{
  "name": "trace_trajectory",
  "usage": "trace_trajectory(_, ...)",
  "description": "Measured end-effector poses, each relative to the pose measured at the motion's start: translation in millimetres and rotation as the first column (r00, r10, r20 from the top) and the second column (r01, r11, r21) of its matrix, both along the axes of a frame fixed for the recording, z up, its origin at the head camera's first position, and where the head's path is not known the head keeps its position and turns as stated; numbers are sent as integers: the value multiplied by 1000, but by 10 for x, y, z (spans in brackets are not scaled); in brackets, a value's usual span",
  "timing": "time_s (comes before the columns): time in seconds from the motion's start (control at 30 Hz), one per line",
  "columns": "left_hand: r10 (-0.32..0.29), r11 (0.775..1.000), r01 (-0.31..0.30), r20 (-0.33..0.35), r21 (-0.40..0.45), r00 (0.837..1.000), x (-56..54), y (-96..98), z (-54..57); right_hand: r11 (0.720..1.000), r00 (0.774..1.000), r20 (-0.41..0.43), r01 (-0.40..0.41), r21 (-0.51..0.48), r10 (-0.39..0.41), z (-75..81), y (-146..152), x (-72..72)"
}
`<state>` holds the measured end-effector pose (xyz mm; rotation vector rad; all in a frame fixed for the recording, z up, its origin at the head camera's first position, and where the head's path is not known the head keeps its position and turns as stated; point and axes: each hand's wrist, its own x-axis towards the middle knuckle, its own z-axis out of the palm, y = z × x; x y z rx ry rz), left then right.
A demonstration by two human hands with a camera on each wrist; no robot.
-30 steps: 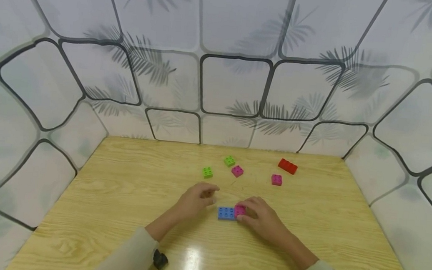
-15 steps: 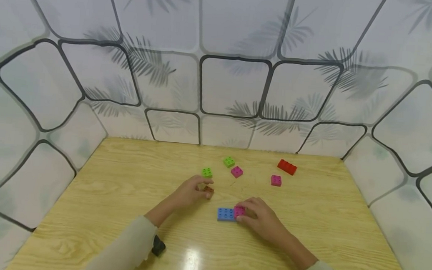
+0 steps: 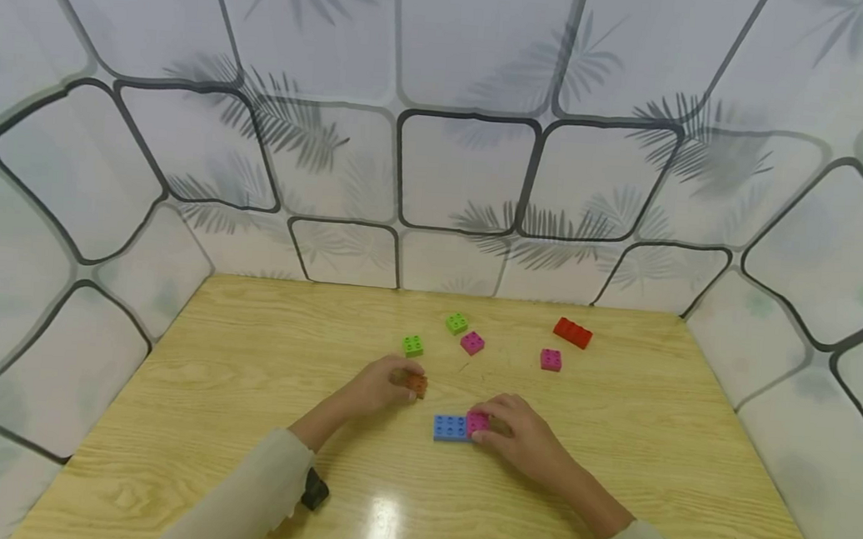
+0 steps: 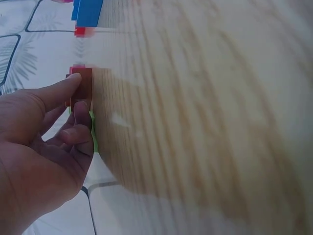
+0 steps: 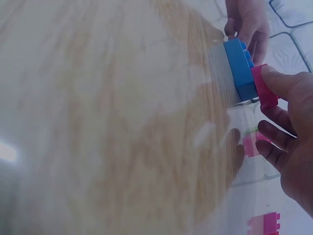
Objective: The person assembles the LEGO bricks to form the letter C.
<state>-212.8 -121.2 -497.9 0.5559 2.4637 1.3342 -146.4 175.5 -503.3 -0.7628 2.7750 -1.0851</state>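
Note:
My right hand point(image 3: 516, 432) pinches a pink brick point(image 5: 264, 86) between thumb and fingers. That brick sits on the right end of a longer blue brick point(image 3: 450, 428), which lies on the table. To the left, my left hand point(image 3: 376, 388) holds an orange-brown brick point(image 3: 417, 384) with thumb and fingers, low at the tabletop. In the left wrist view the thumb presses one side of this brown brick point(image 4: 84, 84). A lime green brick point(image 3: 413, 346) lies just beyond the left hand.
Farther back on the wooden table point(image 3: 262, 324) lie a second green brick point(image 3: 457, 323), a pink brick point(image 3: 472, 343), another pink brick point(image 3: 550, 360) and a long red brick point(image 3: 573, 333). Patterned white walls point(image 3: 468, 172) enclose the table at the back and sides.
The left hand has moved left and slightly away, reaching the brown brick and taking hold of it. The right hand stays on the pink brick; the blue brick has not moved.

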Motion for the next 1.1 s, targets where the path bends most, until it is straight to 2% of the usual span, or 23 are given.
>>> trace_trajectory(0.23,21,999,-20,12,-46,1000,11,-9,6,1000,1000,-4,-5,-18,5,-5,-6,4)
trace_trajectory(0.47,43,999,-41,71,-26,997,92,-10,67,1000,1000,-23,-1,-29,0,2,-21,9)
trace_trajectory(0.83,14,999,-17,106,33,994,331,124,117,1000,1000,15,4,-29,-4,22,-17,-2)
trace_trajectory(1.1,-14,1000,14,88,4,996,499,197,133,999,1000,6,-4,-36,4,14,-11,-9)
